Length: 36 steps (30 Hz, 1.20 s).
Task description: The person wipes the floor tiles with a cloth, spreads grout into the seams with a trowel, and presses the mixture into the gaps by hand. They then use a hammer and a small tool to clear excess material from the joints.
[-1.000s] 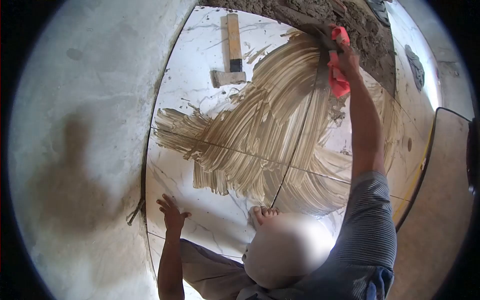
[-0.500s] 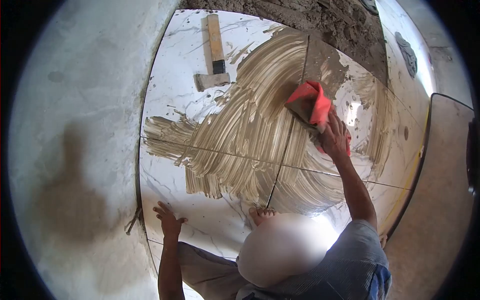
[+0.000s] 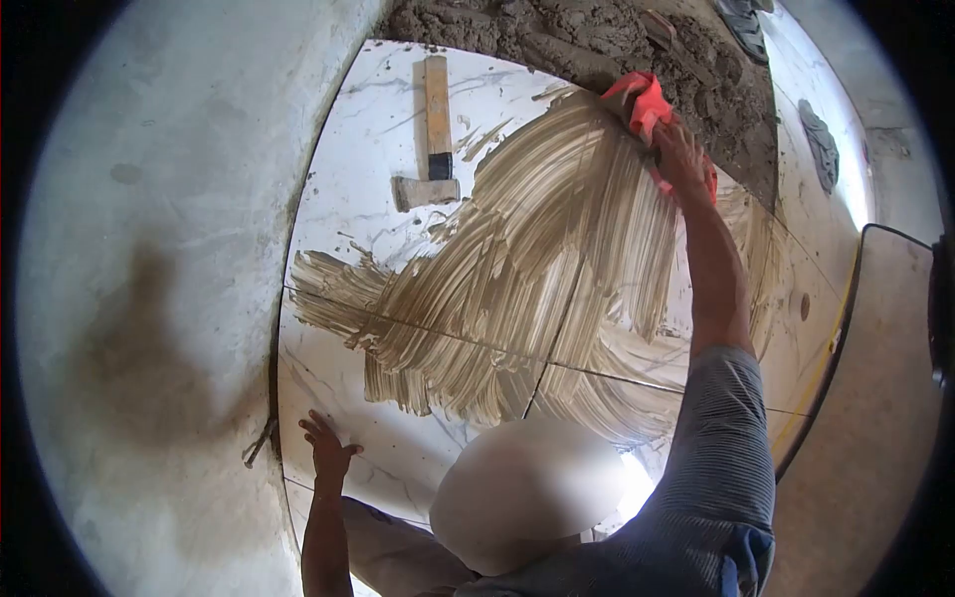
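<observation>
My right hand (image 3: 681, 161) presses a red cloth (image 3: 642, 97) against the far edge of the tiles, where they meet the dark mortar. Brown slurry (image 3: 517, 239) lies in curved streaks over the white marbled tiles (image 3: 373, 124) and partly covers the joints. At the lower left, my left hand (image 3: 328, 453) rests on a tile near the wall, fingers spread, with nothing in it. A hammer (image 3: 426, 192) with a wooden handle lies on the far left tile, its head toward me.
Rough wet mortar (image 3: 557, 45) borders the tiles at the far side. A grey wall (image 3: 189, 199) runs along the left. Grey rags (image 3: 820, 144) lie at the far right, beyond a yellow line (image 3: 834, 343) along the right edge. A thin metal piece (image 3: 261, 443) lies by the wall.
My right hand has pushed the cloth away from me to the mortar's edge, leaving fresh slurry streaks on the right tile. The left hand stays on its tile. The view has shifted slightly.
</observation>
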Each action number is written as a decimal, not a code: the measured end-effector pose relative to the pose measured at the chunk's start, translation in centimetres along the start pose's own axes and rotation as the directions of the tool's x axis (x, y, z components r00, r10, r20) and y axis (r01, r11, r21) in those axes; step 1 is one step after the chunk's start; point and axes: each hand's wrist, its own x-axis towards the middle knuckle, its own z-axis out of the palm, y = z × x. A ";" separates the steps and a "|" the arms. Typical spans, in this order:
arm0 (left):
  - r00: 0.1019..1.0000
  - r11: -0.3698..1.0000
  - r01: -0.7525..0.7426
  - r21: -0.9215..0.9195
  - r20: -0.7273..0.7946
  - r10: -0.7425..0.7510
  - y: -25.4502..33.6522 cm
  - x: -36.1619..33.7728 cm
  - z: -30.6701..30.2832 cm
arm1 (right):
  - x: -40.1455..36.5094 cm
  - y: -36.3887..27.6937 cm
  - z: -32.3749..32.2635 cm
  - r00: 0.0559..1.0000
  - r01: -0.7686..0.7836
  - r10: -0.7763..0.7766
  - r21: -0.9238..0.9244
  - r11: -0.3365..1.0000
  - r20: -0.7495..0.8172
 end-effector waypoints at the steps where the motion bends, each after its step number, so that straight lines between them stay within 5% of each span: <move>1: 1.000 1.000 -0.003 0.003 -0.013 0.003 0.2 0.1 -0.3 | 1.0 0.6 -0.2 1.000 -0.008 0.008 0.003 1.000 -0.011; 3: 0.998 0.999 0.038 -0.026 0.056 -0.036 0.6 -0.3 -0.8 | 2.1 1.4 -2.0 0.968 -0.043 0.056 0.060 0.997 -0.246; 9: 0.989 0.992 0.097 -0.084 0.116 -0.087 1.0 -0.3 -1.1 | -3.6 5.5 -4.3 0.909 -0.216 0.373 0.551 0.806 -0.189; 11: 0.991 0.992 0.083 -0.091 0.109 -0.073 0.9 -0.6 -1.2 | -8.9 2.0 -8.3 0.879 -0.169 0.474 0.894 0.415 -0.054; 13: 0.994 0.993 0.070 -0.096 0.096 -0.060 1.1 -0.4 -1.4 | -14.3 2.9 -3.4 0.844 -0.034 0.535 0.999 0.009 0.024; 19: 0.992 0.991 0.082 -0.105 0.100 -0.071 0.3 0.0 -0.4 | -18.4 -0.4 0.8 0.853 0.021 0.509 0.966 -0.256 0.117; 20: 0.992 0.992 0.084 -0.098 0.097 -0.075 0.2 0.0 -0.2 | -17.8 3.0 7.7 0.668 -0.115 0.696 0.961 -0.253 0.263; 22: 0.994 0.992 0.080 -0.095 0.085 -0.071 0.5 0.1 -0.2 | -12.5 -0.2 3.0 0.671 -0.258 0.724 0.966 0.026 0.159; 23: 0.994 0.993 0.070 -0.091 0.087 -0.063 0.8 0.0 -0.6 | -9.2 -1.0 4.2 0.794 0.123 0.607 0.965 -0.232 0.045; 24: 0.995 0.994 0.063 -0.089 0.085 -0.056 0.9 -0.1 -0.9 | -6.2 -4.2 -0.9 0.778 0.132 0.616 0.925 -0.357 0.126; 26: 0.995 0.995 0.067 -0.069 0.078 -0.061 0.8 -0.3 -0.9 | -0.8 -3.3 4.5 0.829 0.304 0.557 0.879 -0.367 -0.054; 30: 0.984 0.991 0.115 -0.073 0.142 -0.104 1.8 -0.3 -1.8 | 3.2 -0.4 5.2 0.864 0.334 0.478 0.889 -0.312 -0.157; 32: 0.985 0.992 0.112 -0.055 0.136 -0.104 1.4 -0.2 -1.6 | 1.7 2.8 3.4 0.820 -0.049 0.553 0.944 0.326 -0.148; 33: 0.986 0.993 0.105 -0.043 0.131 -0.099 1.3 0.0 -1.3 | -0.1 4.5 3.7 0.821 -0.049 0.551 0.943 0.330 -0.150; 34: 0.985 0.993 0.109 -0.047 0.138 -0.102 0.7 0.1 -0.4 | -2.8 6.4 4.5 0.928 0.103 0.368 0.988 -0.112 -0.055; 36: 0.999 0.996 -0.053 0.070 -0.003 0.053 -0.9 0.4 1.3 | -6.4 8.4 6.4 0.984 0.025 -0.064 0.482 -0.876 -0.169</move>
